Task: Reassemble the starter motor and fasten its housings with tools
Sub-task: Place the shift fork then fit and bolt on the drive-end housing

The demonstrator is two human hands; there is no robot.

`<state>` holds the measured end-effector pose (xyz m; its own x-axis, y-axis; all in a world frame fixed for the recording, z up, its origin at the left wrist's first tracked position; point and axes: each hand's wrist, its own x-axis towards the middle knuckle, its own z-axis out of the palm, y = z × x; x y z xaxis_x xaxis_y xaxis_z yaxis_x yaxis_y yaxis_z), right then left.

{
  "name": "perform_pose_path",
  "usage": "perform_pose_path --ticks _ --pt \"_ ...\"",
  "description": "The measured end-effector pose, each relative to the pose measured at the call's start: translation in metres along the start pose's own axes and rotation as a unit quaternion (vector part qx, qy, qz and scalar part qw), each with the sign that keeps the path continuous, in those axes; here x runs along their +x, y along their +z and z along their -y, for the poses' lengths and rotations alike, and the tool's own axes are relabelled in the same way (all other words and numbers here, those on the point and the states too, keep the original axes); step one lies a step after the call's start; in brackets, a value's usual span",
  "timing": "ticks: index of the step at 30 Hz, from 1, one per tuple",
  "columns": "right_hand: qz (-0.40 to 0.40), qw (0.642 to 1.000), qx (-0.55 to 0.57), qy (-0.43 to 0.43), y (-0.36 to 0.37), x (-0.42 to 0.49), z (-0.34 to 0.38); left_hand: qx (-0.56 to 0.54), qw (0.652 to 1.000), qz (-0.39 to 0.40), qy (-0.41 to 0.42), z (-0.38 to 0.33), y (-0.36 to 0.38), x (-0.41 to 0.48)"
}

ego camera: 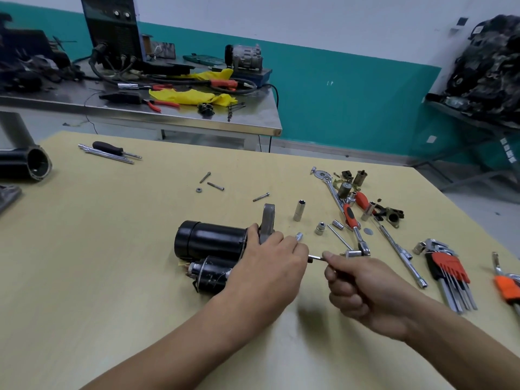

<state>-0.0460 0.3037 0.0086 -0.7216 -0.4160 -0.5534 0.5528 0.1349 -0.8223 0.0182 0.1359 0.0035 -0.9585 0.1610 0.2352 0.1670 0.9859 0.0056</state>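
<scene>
Head view, the only one I have. The starter motor (209,240) lies on its side on the yellow surface (112,249), black body pointing left. The smaller solenoid (211,273) sits on its near side, and the grey nose housing (268,220) stands up at its right end. The left hand (267,266) is wrapped over that right end, fingers curled round the joint between body and nose, gripping it. The right hand (357,285) is closed in a fist round a slim metal tool (316,258), whose shaft runs level toward the left hand. Its dark tip disappears behind the left fingers, so I cannot tell whether it is seated in a fastener.

My reading is that I am driving a housing screw. To do it well I would hold the shaft in line with the screw's axis and press inward before turning. I would also feel for full seating, since I cannot see the head. The left hand should brace the motor against the turn so it does not roll on the surface. I would snug each screw first and tighten fully only once all are in. Loose bolts (215,186) and a nut (199,190) lie beyond the motor, so fastening looks unfinished. The ratchet (351,220) and hex keys (447,271) lie to the right, near the right hand.
</scene>
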Motion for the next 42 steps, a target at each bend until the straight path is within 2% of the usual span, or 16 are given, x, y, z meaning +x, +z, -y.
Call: perform_pose_path --ticks 2,5,7,9,12,14,16,18,20,22,25,27,30,32,38,42 --pt "-0.021 0.951 -0.251 -0.181 -0.007 -0.002 -0.001 -0.004 0.999 0.030 -0.016 0.001 0.002 0.001" --pt "-0.108 0.600 -0.622 -0.492 -0.025 0.002 -0.007 -0.006 0.999 0.041 -0.022 0.000 0.000 0.004" --pt "-0.087 0.495 -0.658 -0.560 -0.033 0.011 -0.007 -0.006 0.999 0.041 -0.019 0.000 0.001 0.003" --pt "-0.080 0.550 -0.619 -0.555 -0.028 0.018 -0.006 -0.002 0.999 0.038 -0.018 -0.001 0.001 0.003" --pt "-0.077 0.887 -0.345 -0.297 -0.006 0.020 0.003 0.001 0.999 0.034 -0.018 0.000 0.003 0.001" --pt "-0.042 0.994 -0.084 -0.050 0.000 0.024 0.012 -0.003 0.999 0.031 -0.020 0.001 0.003 0.000" --pt "-0.046 0.999 -0.023 0.005 0.003 0.021 0.015 -0.011 0.999 0.029 -0.023 0.001 0.002 0.001" --pt "-0.073 0.963 -0.222 -0.131 -0.004 0.022 0.010 -0.018 0.999 0.029 -0.025 0.002 0.001 0.002" --pt "-0.125 0.771 -0.521 -0.342 -0.014 0.019 -0.001 -0.021 0.999 0.030 -0.025 0.002 0.002 0.002" --pt "-0.130 0.584 -0.628 -0.498 -0.029 0.022 -0.007 -0.020 0.999 0.030 -0.025 0.002 0.003 0.002" --pt "-0.096 0.515 -0.635 -0.568 -0.036 0.028 -0.006 -0.020 0.999 0.031 -0.026 0.002 0.003 0.003" --pt "-0.098 0.582 -0.600 -0.540 -0.028 0.030 -0.010 -0.016 0.999 0.034 -0.028 0.003 0.003 0.004" --pt "-0.047 0.858 -0.380 -0.343 -0.011 0.023 -0.014 -0.009 0.999 0.034 -0.027 0.004 0.005 0.003" --pt "0.001 0.953 -0.234 -0.193 -0.008 0.020 -0.011 -0.010 0.999 0.030 -0.027 0.004 0.006 0.003" --pt "-0.053 0.881 -0.372 -0.289 -0.010 0.021 -0.017 -0.007 0.999 0.026 -0.030 0.006 0.009 0.004" --pt "-0.065 0.881 -0.353 -0.309 -0.007 0.023 -0.022 -0.007 0.999 0.015 -0.034 0.006 0.011 0.002"
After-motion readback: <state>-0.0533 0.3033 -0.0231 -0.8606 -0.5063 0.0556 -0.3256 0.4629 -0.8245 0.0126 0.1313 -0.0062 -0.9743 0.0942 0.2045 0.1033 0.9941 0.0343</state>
